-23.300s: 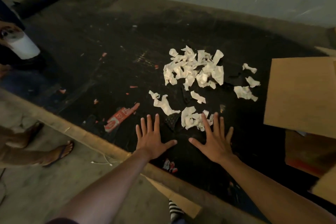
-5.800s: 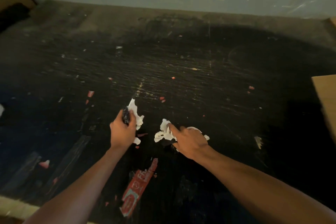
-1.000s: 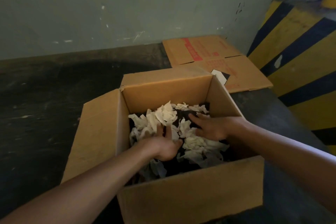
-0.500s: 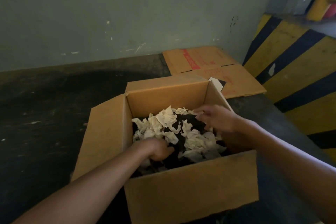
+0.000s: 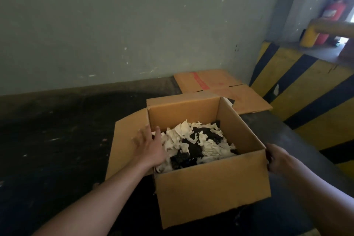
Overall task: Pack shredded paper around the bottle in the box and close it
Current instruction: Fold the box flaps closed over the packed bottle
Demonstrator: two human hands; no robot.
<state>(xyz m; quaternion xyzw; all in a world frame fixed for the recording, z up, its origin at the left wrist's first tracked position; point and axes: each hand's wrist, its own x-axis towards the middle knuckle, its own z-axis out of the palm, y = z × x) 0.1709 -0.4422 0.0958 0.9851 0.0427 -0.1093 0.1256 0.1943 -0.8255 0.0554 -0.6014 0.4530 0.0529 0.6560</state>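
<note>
Half a second ago both hands were down among the paper; now both have come out of the box. The left hand [image 5: 148, 146] has lifted to the left rim, its fingers [image 5: 142, 132] spread and loosely extended, holding nothing; they lie over the top edge of the left wall, against the fold of the left flap [image 5: 126, 140], though whether they press it is hard to tell. The right hand [image 5: 278, 159] has moved outside to the near right corner of the cardboard box [image 5: 212, 188], where its fingers curl round the corner edge; their tips are hidden behind the cardboard, so the firmness of the grip cannot be told.

Inside the box, the shredded paper [image 5: 191, 140], in pale crumpled scraps, fills most of the floor, mixed with dark patches [image 5: 193, 149]. The bottle cannot be made out among them; those dark patches may or may not belong to it. The box is still open: the left flap stands out and up to the left, the far flap [image 5: 182, 98] leans back.

The box stands on a dark, scuffed desk [image 5: 57, 140]. Just beyond it, at the far right against the grey-green wall [image 5: 134, 25], lies a flattened carton [image 5: 220, 88] with red print. Further right is a yellow-and-black striped barrier [image 5: 306, 92], and a red fire extinguisher [image 5: 334, 9] hangs at the far corner.
</note>
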